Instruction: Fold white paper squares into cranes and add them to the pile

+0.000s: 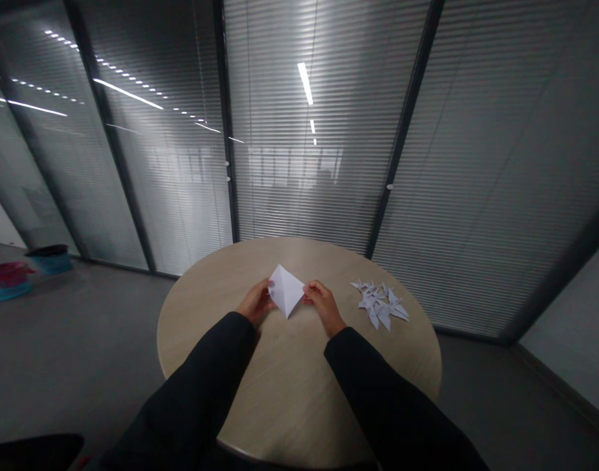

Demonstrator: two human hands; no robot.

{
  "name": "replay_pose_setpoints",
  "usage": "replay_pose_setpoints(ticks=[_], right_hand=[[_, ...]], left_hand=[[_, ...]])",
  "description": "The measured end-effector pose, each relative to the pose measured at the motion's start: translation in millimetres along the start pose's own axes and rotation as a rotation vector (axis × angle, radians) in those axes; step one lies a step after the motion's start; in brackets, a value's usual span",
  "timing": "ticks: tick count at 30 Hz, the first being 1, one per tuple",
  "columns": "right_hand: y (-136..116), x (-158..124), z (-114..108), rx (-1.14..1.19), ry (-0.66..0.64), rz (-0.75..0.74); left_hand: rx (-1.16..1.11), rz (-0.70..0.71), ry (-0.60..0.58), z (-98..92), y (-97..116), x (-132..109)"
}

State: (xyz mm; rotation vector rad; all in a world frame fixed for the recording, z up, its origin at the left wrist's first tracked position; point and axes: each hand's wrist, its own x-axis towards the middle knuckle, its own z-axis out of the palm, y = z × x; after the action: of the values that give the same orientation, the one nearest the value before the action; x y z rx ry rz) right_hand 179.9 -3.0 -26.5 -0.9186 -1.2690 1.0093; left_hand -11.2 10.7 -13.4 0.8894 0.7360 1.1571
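Note:
A white sheet of paper point(286, 291), turned so one corner points away from me, is held between my two hands above the round table. A crease runs down its middle. My left hand point(257, 301) is closed on the left corner, its fingertips partly behind the sheet. At the right corner, my right hand point(324, 305) pinches the paper between thumb and fingers. To the right of my right hand lies a pile of folded white paper shapes point(379, 304) with pointed ends, several of them overlapping.
The round wooden table point(290, 392) stands close to a glass wall with blinds point(299, 203). On the floor at the far left are a blue bin with a black liner point(51, 261) and another with a red liner point(8, 280). A dark object point(34, 451) shows at the lower left.

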Motion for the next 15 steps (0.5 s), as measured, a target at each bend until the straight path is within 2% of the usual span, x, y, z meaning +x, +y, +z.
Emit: replay_pose_setpoints(ticks=[4, 8, 15], right_hand=[[3.9, 1.5, -0.8, 0.027, 0.032, 0.019], [6.6, 0.7, -0.8, 0.021, 0.025, 0.037], [8.4, -0.1, -1.3, 0.006, -0.053, 0.086]], left_hand=[[-0.092, -0.068, -0.038, -1.1, 1.7, 0.1], [-0.033, -0.058, -0.069, 0.6, -1.7, -1.6], [0.139, 0.024, -0.269, 5.0, -6.1, -6.4]])
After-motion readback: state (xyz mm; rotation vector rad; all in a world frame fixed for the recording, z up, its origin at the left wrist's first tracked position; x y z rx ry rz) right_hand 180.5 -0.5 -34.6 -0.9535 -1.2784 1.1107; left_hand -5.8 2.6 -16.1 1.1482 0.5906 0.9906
